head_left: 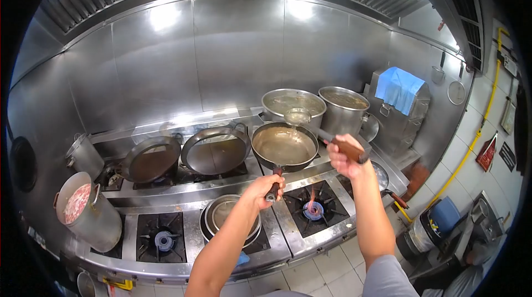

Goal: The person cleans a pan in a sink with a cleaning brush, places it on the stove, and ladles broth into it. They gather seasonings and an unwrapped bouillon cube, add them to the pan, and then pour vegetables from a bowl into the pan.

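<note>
A single long steel surface (192, 230) carries all the cookware, with two uncovered burners in its near row; the right burner (313, 210) shows a flame. Four steel pots stand about. The near-left pot (101, 222) is filled with pinkish pieces; the far-left pot (88, 158) is smaller, its contents hidden. Two broad far-right pots hold cloudy liquid: the wider pot (270, 113) to the left, the taller pot (335, 117) to the right. Two dark woks sit side by side left of centre, the left wok (132, 166) and the right wok (242, 158), both brownish inside. Next is one round pan (302, 165), dark outside, holding pale tan liquid, right of the woks. One stack of round vessels (209, 231) stands near centre. One ladle (320, 132), steel with a brown handle, has its bowl near the pan's far rim. The right hand's (346, 155) grip is closed around the ladle's handle, the left hand's (264, 190) around the pan's.
</note>
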The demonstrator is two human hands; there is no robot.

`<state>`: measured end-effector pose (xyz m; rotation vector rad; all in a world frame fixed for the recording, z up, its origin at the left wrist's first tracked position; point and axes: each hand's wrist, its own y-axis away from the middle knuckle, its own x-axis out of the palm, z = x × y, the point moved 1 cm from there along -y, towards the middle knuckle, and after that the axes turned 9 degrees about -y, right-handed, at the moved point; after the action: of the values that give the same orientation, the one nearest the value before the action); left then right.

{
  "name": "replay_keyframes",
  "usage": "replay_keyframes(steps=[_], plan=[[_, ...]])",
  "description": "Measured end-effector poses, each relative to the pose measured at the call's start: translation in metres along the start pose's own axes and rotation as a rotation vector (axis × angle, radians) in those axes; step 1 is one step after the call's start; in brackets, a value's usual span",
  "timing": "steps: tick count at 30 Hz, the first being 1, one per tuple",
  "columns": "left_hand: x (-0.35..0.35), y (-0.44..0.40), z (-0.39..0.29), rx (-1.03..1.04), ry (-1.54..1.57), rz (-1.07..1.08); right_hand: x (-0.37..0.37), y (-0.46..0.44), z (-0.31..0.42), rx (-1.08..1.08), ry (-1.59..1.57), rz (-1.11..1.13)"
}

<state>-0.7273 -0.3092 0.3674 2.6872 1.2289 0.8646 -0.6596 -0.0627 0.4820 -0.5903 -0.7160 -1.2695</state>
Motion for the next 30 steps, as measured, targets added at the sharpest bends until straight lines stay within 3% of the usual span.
replay_keyframes(steps=[10,12,15,17,20,25,26,28,30], plan=[[0.003,0.005,0.007,0.001,-0.02,-0.023,-0.039,0.067,-0.046,0.002,0.595,-0.167],[0.004,0.004,0.009,0.012,-0.056,-0.013,-0.044,0.055,-0.041,-0.086,0.963,-0.197],[0.008,0.003,0.012,0.039,-0.08,-0.024,-0.114,-0.024,-0.022,-0.549,1.424,-0.23],[0.009,0.001,0.014,0.013,-0.058,-0.027,-0.071,-0.055,0.002,-0.244,1.387,-0.277],[0.012,0.002,0.013,0.017,-0.017,-0.054,-0.077,-0.142,0.033,-0.037,1.206,-0.338],[0.02,0.004,0.008,0.053,-0.012,-0.093,-0.038,-0.169,0.051,0.123,0.458,-0.286],[0.021,0.004,0.007,0.059,-0.018,-0.099,-0.038,-0.176,0.052,0.124,0.456,-0.283],[0.021,0.002,0.007,0.066,-0.033,-0.088,-0.036,-0.188,0.053,0.11,0.077,-0.192],[0.02,0.001,0.008,0.071,-0.049,-0.075,-0.024,-0.187,0.05,0.065,-0.011,-0.203]])
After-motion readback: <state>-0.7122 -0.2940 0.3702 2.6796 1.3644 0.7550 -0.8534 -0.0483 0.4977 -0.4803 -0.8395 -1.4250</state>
